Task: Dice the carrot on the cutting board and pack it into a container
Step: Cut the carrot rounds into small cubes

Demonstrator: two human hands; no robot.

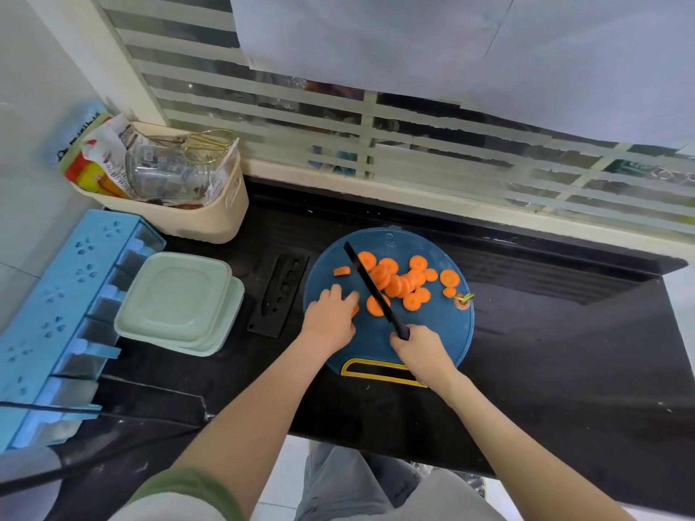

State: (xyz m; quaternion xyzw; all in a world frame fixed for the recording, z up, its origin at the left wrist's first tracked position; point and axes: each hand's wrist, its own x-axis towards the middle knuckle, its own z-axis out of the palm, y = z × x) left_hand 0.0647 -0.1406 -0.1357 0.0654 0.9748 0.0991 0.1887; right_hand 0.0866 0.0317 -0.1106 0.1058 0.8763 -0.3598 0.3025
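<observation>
- Risk: the long black knife (376, 291) lies edge-down just beside the left hand (331, 315); a slip on a slick round could carry the blade into those curled fingertips; loose rounds might also skid off the round blue plastic cutting board (440, 327).
- Grip: the right hand (423, 351) is clenched around the knife's handle; the left hand's curled fingers pin an orange carrot piece (355, 310), mostly hidden beneath them.
- Position: the sliced orange carrot rounds (398, 282) lie mostly heaped right of the blade, apart from the left hand's hold; the pale green lidded plastic container (176, 298) sits well left, off the board.
</observation>
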